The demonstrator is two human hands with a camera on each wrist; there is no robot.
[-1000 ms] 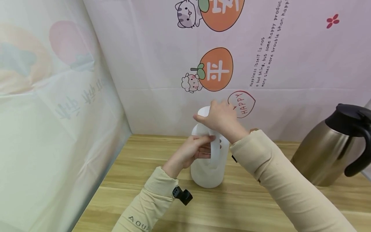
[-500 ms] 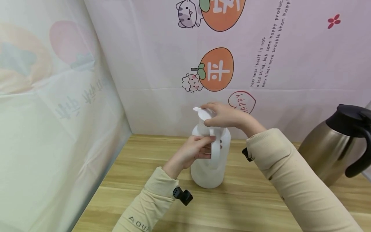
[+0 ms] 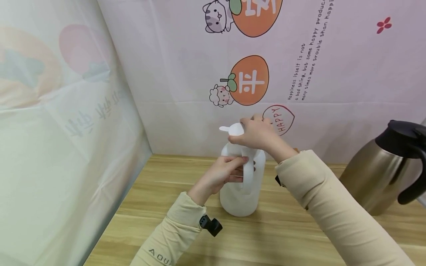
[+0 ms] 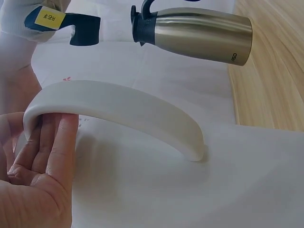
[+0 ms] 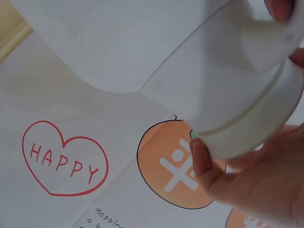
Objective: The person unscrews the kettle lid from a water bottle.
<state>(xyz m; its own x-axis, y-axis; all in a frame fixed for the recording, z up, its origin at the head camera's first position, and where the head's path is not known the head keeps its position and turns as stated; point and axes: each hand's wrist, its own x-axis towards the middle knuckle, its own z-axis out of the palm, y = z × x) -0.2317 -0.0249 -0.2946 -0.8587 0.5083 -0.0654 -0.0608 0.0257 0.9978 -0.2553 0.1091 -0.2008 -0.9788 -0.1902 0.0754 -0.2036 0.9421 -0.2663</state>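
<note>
A white plastic jug (image 3: 237,201) stands upright on the wooden table. My left hand (image 3: 217,173) grips its curved handle (image 4: 118,105), fingers hooked inside the loop and the thumb near its top. Up at the jug's mouth, my right hand (image 3: 256,136) grips the round white lid (image 3: 236,129) from above and the right side. The lid's narrow tab (image 3: 224,129) points left. In the right wrist view, the thumb and fingers lie around the lid's rim (image 5: 251,137). The head view hides part of the lid behind my right hand.
A steel vacuum jug (image 3: 372,177) with a black lid and handle stands to the right on the wooden table (image 3: 159,192). A printed white cloth (image 3: 173,122) hangs behind, and another pale cloth (image 3: 83,159) hangs on the left.
My right hand drew back rightward around the lid, then moved around it again. The lid's tab, hidden at first, has turned from upper left to left. My left hand stays on the handle.
</note>
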